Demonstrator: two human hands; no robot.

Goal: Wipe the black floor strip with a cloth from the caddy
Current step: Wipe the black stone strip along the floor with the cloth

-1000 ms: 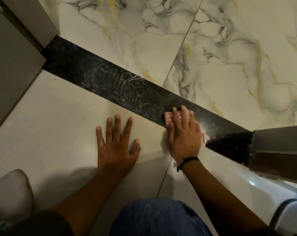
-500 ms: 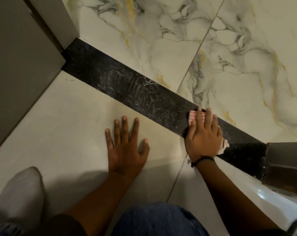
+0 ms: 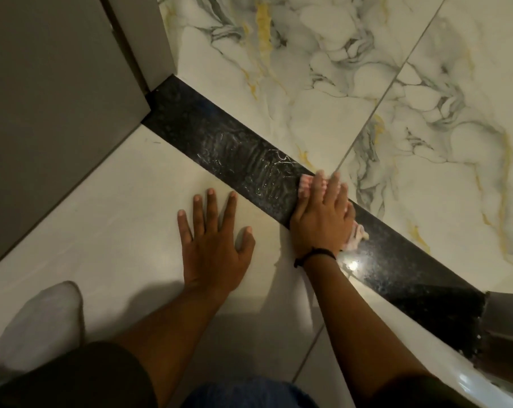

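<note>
From the head camera we are looking straight down at the black floor strip [image 3: 225, 148], which is running diagonally from the grey door frame [image 3: 137, 39] at upper left down to the lower right. Our right hand [image 3: 323, 222] is pressing flat on the strip, fingers together, pinning a pink-and-white cloth [image 3: 303, 185] beneath the palm; the cloth is peeking out past the fingertips and again at the heel side. Streaky wet marks are showing on the strip just left of that hand. Our left hand [image 3: 217, 245] is lying spread wide, holding nothing, on the plain pale floor tile [image 3: 125, 207] beside the strip. Marbled tiles [image 3: 337, 83] are lying beyond the strip. A white shape at lower left is probably a sock [image 3: 40, 325], though it is blurred.
</note>
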